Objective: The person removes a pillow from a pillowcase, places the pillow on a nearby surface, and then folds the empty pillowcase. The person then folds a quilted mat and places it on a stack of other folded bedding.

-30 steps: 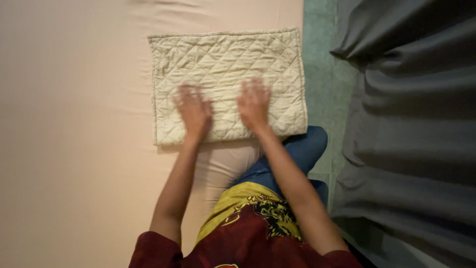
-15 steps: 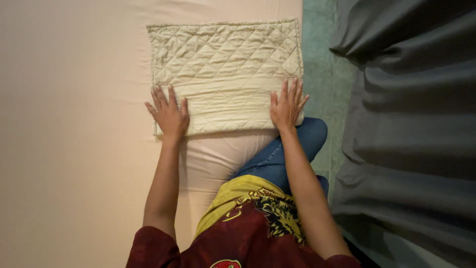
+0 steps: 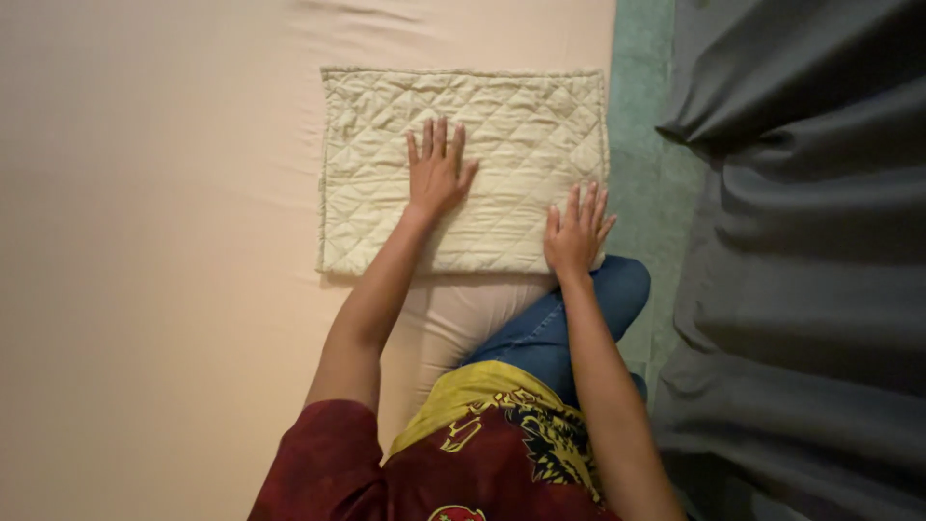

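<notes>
Pressing flat on folded quilted cream cloth (image 3: 463, 169) near right edge of bed (image 3: 145, 241): left hand (image 3: 436, 174) mid-cloth, right hand (image 3: 575, 232) at near right corner, fingers spread, gripping nothing. Folded neatly already; only smoothing apparently left.

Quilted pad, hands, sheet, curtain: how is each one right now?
quilted pad: folded into a rectangle, lying flat on the sheet
left hand: flat, fingers spread, pressing the pad's middle
right hand: flat on the pad's near right corner
beige sheet: smooth
grey curtain: hanging in folds
</notes>
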